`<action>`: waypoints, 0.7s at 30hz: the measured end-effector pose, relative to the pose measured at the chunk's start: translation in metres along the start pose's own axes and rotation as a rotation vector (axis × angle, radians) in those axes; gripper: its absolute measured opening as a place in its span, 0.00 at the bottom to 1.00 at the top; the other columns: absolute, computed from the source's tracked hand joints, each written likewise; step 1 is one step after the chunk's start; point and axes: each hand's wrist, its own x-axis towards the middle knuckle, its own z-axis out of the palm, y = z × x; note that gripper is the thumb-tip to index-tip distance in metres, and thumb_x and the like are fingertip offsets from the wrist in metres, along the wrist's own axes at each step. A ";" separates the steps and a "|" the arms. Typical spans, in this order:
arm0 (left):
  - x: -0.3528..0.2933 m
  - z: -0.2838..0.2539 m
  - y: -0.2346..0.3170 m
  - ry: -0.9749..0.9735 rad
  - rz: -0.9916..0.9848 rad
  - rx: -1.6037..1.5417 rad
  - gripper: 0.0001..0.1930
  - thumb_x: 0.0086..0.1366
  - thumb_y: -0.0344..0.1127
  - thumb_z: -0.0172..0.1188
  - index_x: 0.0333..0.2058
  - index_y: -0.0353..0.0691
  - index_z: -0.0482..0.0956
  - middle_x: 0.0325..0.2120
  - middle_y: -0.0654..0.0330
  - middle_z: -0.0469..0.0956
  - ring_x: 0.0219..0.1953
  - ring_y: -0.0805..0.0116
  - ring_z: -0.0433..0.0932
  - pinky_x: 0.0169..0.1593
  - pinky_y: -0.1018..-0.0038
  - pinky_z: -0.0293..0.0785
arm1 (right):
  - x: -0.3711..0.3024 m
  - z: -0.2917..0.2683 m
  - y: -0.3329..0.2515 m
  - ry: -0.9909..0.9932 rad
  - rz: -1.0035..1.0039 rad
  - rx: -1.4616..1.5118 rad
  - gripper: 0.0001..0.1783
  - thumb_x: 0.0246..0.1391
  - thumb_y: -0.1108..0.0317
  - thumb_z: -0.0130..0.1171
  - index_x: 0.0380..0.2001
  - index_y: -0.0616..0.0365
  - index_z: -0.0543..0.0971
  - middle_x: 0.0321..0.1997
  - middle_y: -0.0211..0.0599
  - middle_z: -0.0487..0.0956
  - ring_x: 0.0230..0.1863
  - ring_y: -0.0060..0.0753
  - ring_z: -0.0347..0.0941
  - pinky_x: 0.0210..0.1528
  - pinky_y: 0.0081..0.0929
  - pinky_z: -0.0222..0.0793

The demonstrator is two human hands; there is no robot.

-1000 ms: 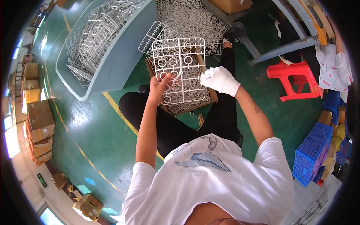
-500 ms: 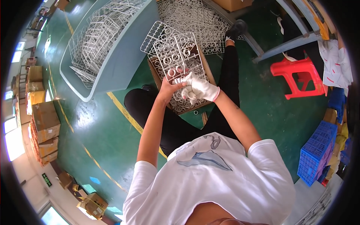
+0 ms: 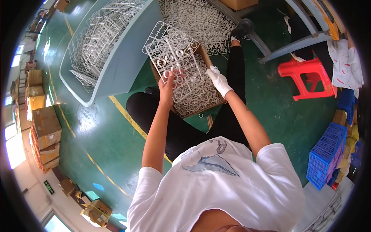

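Note:
My bare left hand (image 3: pixel 167 89) is closed on the lower left edge of a white plastic sprue frame (image 3: pixel 172 40), a grid with rings moulded on it. The frame tilts over an open cardboard box (image 3: pixel 216 103) between my legs. Loose white rings (image 3: pixel 195 91) fill the box, heaped together. My right hand (image 3: pixel 218 80), in a white glove, is over the box's right rim, just right of the frame. Its fingers are loosely extended, with nothing visible in them; the fingertips are partly hidden.
A large grey-blue tub (image 3: pixel 129 46) full of white frames stands at the left. More frames (image 3: pixel 201 19) lie piled beyond the box. A red stool (image 3: pixel 307 75), a metal table leg (image 3: pixel 293 48) and a blue crate (image 3: pixel 326 154) are at the right. One ring (image 3: pixel 201 115) lies on the floor.
My hands have parted: the right moved away from the frame to the box's right side. My left slid a little left, still gripping the frame. More of the rings in the box now show.

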 end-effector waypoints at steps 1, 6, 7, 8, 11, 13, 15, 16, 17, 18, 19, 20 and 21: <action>-0.008 0.001 0.002 0.000 -0.022 0.028 0.13 0.65 0.41 0.50 0.39 0.37 0.72 0.37 0.57 0.78 0.35 0.72 0.77 0.36 0.79 0.72 | 0.003 0.004 -0.009 -0.018 -0.001 0.006 0.36 0.53 0.40 0.37 0.50 0.61 0.67 0.44 0.46 0.74 0.43 0.43 0.72 0.49 0.33 0.65; -0.021 -0.001 0.001 -0.172 0.014 0.196 0.11 0.62 0.36 0.55 0.38 0.36 0.72 0.35 0.61 0.78 0.35 0.74 0.76 0.37 0.80 0.72 | 0.010 0.028 -0.038 -0.277 0.462 0.502 0.37 0.53 0.36 0.34 0.53 0.57 0.63 0.58 0.47 0.64 0.54 0.50 0.63 0.57 0.32 0.56; -0.023 -0.002 0.001 -0.166 0.014 0.198 0.11 0.62 0.36 0.55 0.38 0.36 0.72 0.35 0.61 0.78 0.35 0.74 0.76 0.37 0.80 0.72 | 0.010 0.038 -0.043 -0.295 0.436 0.692 0.38 0.54 0.34 0.34 0.54 0.56 0.62 0.59 0.47 0.62 0.55 0.51 0.63 0.57 0.32 0.55; -0.024 -0.003 0.000 -0.161 0.033 0.250 0.10 0.62 0.35 0.56 0.38 0.35 0.72 0.34 0.61 0.78 0.35 0.75 0.76 0.36 0.81 0.72 | 0.004 0.042 -0.054 -0.334 0.489 0.711 0.43 0.54 0.34 0.33 0.59 0.60 0.55 0.62 0.50 0.57 0.59 0.55 0.58 0.60 0.34 0.53; -0.017 0.004 -0.008 -0.207 0.074 0.307 0.11 0.62 0.34 0.55 0.40 0.35 0.72 0.35 0.59 0.78 0.37 0.73 0.76 0.37 0.80 0.72 | 0.010 0.053 -0.020 -0.312 0.270 -0.139 0.46 0.55 0.36 0.35 0.62 0.66 0.47 0.64 0.57 0.52 0.63 0.55 0.52 0.62 0.35 0.49; -0.017 -0.005 -0.014 -0.137 0.047 0.275 0.12 0.62 0.36 0.55 0.40 0.34 0.71 0.35 0.60 0.78 0.34 0.75 0.76 0.37 0.80 0.71 | -0.001 0.052 -0.026 -0.364 0.266 -0.085 0.47 0.56 0.37 0.34 0.61 0.71 0.43 0.65 0.61 0.48 0.65 0.54 0.47 0.64 0.33 0.45; -0.027 -0.011 -0.007 -0.095 0.044 0.284 0.12 0.63 0.36 0.55 0.41 0.33 0.71 0.35 0.60 0.77 0.34 0.75 0.76 0.37 0.80 0.71 | -0.017 0.045 -0.060 -0.287 0.364 -0.013 0.48 0.55 0.37 0.33 0.61 0.73 0.43 0.65 0.62 0.48 0.65 0.54 0.47 0.65 0.28 0.44; -0.029 -0.006 -0.003 -0.089 0.034 0.293 0.13 0.63 0.36 0.54 0.41 0.33 0.71 0.35 0.60 0.77 0.34 0.74 0.76 0.37 0.80 0.72 | -0.012 0.046 -0.062 -0.295 0.186 -0.166 0.45 0.55 0.36 0.33 0.62 0.66 0.47 0.65 0.58 0.49 0.65 0.52 0.49 0.65 0.38 0.42; -0.029 -0.002 -0.001 -0.082 0.025 0.302 0.13 0.63 0.36 0.54 0.41 0.32 0.71 0.35 0.59 0.77 0.35 0.74 0.77 0.37 0.79 0.72 | -0.013 0.037 -0.059 -0.288 0.188 -0.167 0.45 0.55 0.36 0.33 0.62 0.66 0.47 0.65 0.58 0.49 0.65 0.52 0.49 0.65 0.38 0.42; -0.029 -0.001 -0.002 -0.092 0.056 0.293 0.11 0.63 0.36 0.53 0.37 0.32 0.73 0.33 0.59 0.78 0.32 0.75 0.77 0.33 0.80 0.72 | -0.014 0.024 -0.054 -0.438 0.425 0.220 0.43 0.55 0.36 0.34 0.62 0.59 0.50 0.65 0.54 0.50 0.65 0.50 0.49 0.64 0.46 0.41; -0.028 0.000 -0.002 -0.096 0.056 0.293 0.11 0.63 0.36 0.53 0.37 0.32 0.73 0.33 0.59 0.78 0.32 0.75 0.77 0.33 0.80 0.72 | -0.018 0.008 -0.072 -0.579 0.653 0.617 0.41 0.54 0.35 0.35 0.62 0.52 0.52 0.66 0.51 0.51 0.65 0.48 0.50 0.63 0.53 0.40; -0.028 0.000 -0.001 -0.109 -0.003 0.230 0.11 0.63 0.36 0.54 0.37 0.33 0.73 0.33 0.60 0.78 0.33 0.75 0.77 0.33 0.80 0.72 | -0.014 0.011 -0.056 -0.557 0.664 0.739 0.40 0.54 0.34 0.35 0.63 0.42 0.49 0.64 0.41 0.56 0.64 0.45 0.52 0.58 0.62 0.42; -0.028 -0.001 0.000 -0.120 -0.063 0.167 0.11 0.62 0.36 0.55 0.37 0.33 0.73 0.32 0.61 0.78 0.33 0.74 0.77 0.33 0.80 0.73 | -0.015 0.011 -0.054 -0.557 0.664 0.739 0.40 0.54 0.34 0.35 0.63 0.42 0.49 0.64 0.41 0.56 0.64 0.45 0.52 0.58 0.62 0.42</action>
